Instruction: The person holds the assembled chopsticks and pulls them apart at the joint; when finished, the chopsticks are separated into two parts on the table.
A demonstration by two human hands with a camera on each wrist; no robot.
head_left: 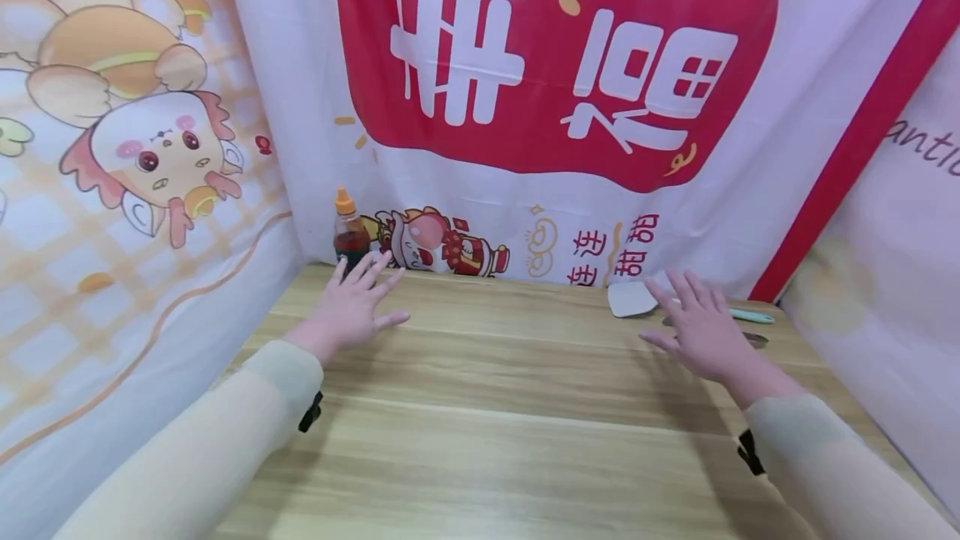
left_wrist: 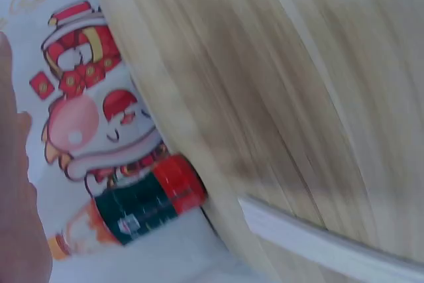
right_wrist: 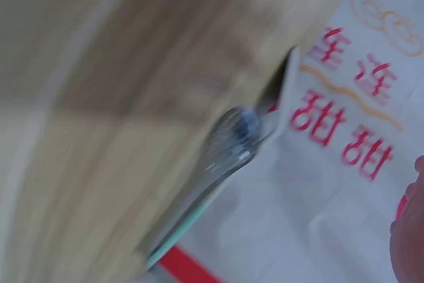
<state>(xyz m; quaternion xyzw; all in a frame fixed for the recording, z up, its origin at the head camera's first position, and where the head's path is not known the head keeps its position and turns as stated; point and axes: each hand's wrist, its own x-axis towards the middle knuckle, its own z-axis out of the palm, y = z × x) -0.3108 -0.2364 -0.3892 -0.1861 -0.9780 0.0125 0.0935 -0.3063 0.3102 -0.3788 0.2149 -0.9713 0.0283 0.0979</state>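
Note:
In the head view my left hand (head_left: 347,313) is held with fingers spread, and nothing is in its grasp. Just beyond its fingertips stands a bottle (head_left: 351,233) with an orange nozzle cap, dark contents and, in the left wrist view, a green and red label. My right hand (head_left: 703,330), also spread and holding nothing, is over the right end of the table. Partly behind it lies a spatula (head_left: 630,299) with a pale head and mint handle. A shiny metal utensil (right_wrist: 228,144) with a rounded end lies alongside; its exact kind is unclear.
The wooden table (head_left: 480,373) meets a white cloth backdrop (head_left: 540,198) with red print. Printed cloth walls (head_left: 247,307) close off both sides. A white strip (left_wrist: 318,240) lies on the table in the left wrist view; the left arm hides it from the head view.

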